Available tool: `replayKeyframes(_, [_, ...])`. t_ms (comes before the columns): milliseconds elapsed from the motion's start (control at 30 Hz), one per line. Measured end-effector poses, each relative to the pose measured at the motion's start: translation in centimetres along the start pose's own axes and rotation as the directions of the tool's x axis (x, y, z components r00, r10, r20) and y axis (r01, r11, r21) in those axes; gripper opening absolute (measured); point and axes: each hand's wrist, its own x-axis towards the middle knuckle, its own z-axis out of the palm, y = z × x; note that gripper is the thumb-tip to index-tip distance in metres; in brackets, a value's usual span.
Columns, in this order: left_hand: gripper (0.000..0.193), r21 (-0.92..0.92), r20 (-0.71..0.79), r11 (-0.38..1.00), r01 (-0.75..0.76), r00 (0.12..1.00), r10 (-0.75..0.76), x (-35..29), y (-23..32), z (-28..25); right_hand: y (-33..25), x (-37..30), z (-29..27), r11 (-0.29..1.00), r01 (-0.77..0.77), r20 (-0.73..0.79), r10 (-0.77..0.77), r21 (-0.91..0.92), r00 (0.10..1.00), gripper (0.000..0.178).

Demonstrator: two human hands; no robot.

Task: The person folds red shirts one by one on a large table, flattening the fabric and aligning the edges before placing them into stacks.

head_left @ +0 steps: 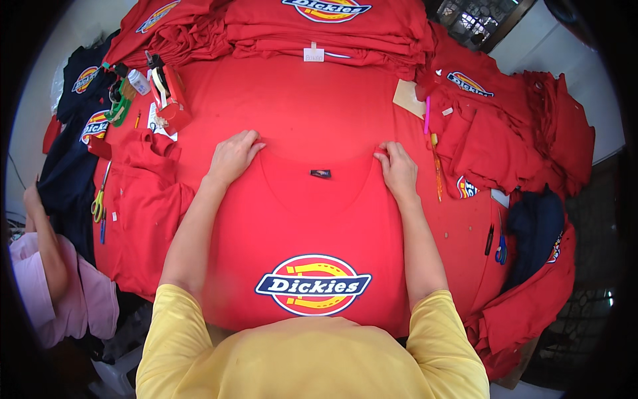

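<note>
A red T-shirt [299,219] lies spread out before me on the red-covered table, its printed emblem on the chest and a small dark neck label showing inside the collar. My left hand [234,157] pinches the shirt at the left shoulder, beside the neckline. At the opposite shoulder my right hand [399,170] pinches the fabric between thumb and fingers. The neckline is stretched between the two hands. The shirt's lower part runs down against my yellow-sleeved body, where its hem is hidden.
Stacked red shirts [325,33] line the far edge; more red shirts [492,133] heap at right. A red tape dispenser [171,103], green dispenser [119,103] and yellow-handled scissors [98,205] lie left. Blue-handled scissors [501,247] lie right. Another person's arm [46,233] touches dark cloth at left.
</note>
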Motion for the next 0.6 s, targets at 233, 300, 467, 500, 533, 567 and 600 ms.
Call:
replayKeyframes(233, [0.023,-0.138,-0.095,0.990,-0.005,0.995,-0.009,1.7,9.9,-0.3,0.0,-2.5,-2.8,0.990,-0.038,-0.047,0.045,0.139,0.998,0.028])
replayKeyframes(300, [0.022,-0.409,0.162,0.900,0.149,0.983,-0.089,1.8,15.3,1.0,0.0,-3.7,-4.3,0.987,-0.100,-0.126,0.115,0.123,0.985,0.023])
replayKeyframes(467, [0.029,-0.370,0.293,0.874,0.315,0.932,-0.212,4.7,21.1,6.4,5.0,-7.8,-7.7,0.979,-0.205,-0.291,0.202,0.020,0.935,0.015])
replayKeyframes(500, [0.030,-0.392,0.184,0.872,0.295,0.953,-0.240,5.2,21.6,7.4,6.8,-9.0,-8.8,0.960,-0.278,-0.324,0.249,-0.044,0.913,0.015])
replayKeyframes(533, [0.031,-0.366,0.185,0.878,0.310,0.948,-0.258,5.8,22.1,7.6,8.7,-10.3,-10.0,0.934,-0.347,-0.358,0.297,-0.085,0.885,0.017])
replayKeyframes(567, [0.033,-0.350,0.189,0.878,0.328,0.942,-0.277,6.3,22.3,8.0,10.2,-11.7,-11.3,0.838,-0.503,-0.393,0.398,-0.212,0.829,0.019])
replayKeyframes(600, [0.035,-0.336,0.193,0.876,0.346,0.936,-0.295,6.6,22.5,8.4,11.7,-13.1,-12.8,0.700,-0.636,-0.441,0.482,-0.326,0.757,0.022])
